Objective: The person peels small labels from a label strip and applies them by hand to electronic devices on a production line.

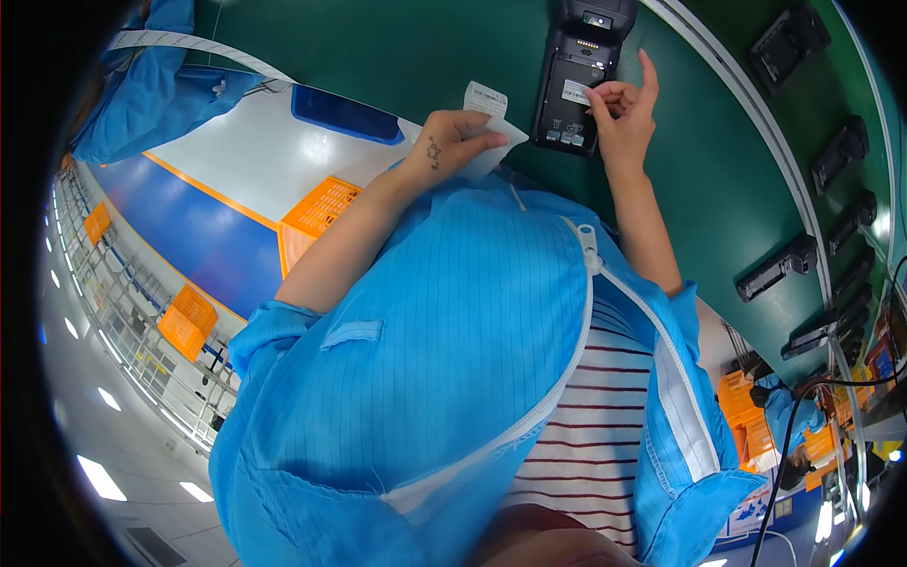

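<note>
A black handheld terminal [567,118] lies on the green worktop in front of me, its open battery bay facing up. My right hand [624,113] pinches the edge of a small white label [575,92] that lies over the bay, the index finger raised away. To the left of the device, my left hand [453,142] grips a strip of white label backing paper [505,132] between thumb and fingers. Its far end, a printed label [485,98], curls up beyond the knuckles.
Several more black terminals [777,268] stand along the right side of the green worktop [425,47], past a pale rail. A blue tray [346,115] and an orange crate [321,205] are to my left. A person's blue sleeve [156,113] shows at the far left.
</note>
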{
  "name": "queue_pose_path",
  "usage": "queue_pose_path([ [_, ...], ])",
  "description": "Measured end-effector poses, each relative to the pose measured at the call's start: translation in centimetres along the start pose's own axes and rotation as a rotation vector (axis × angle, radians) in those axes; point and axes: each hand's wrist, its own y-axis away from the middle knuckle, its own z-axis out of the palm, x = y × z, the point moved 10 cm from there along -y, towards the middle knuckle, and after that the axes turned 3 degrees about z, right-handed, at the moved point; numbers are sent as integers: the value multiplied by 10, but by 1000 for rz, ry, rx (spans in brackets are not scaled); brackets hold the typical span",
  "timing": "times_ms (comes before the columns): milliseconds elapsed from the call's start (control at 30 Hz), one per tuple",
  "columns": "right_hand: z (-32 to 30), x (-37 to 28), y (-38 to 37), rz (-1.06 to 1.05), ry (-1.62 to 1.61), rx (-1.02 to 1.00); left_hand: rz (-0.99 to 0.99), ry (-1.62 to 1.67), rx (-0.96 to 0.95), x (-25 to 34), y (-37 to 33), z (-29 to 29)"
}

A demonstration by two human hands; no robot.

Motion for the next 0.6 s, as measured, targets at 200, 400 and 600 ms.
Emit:
queue_pose_path([
  [200,0,0,1,26,-36,-5,11,-32,8,2,2,-1],
  [400,1,1,1,46,-55,-9,-21,-26,-3,0,2,-1],
  [600,2,-1,0,8,24,-6,-40,-40,-3,-3,1,-3],
])
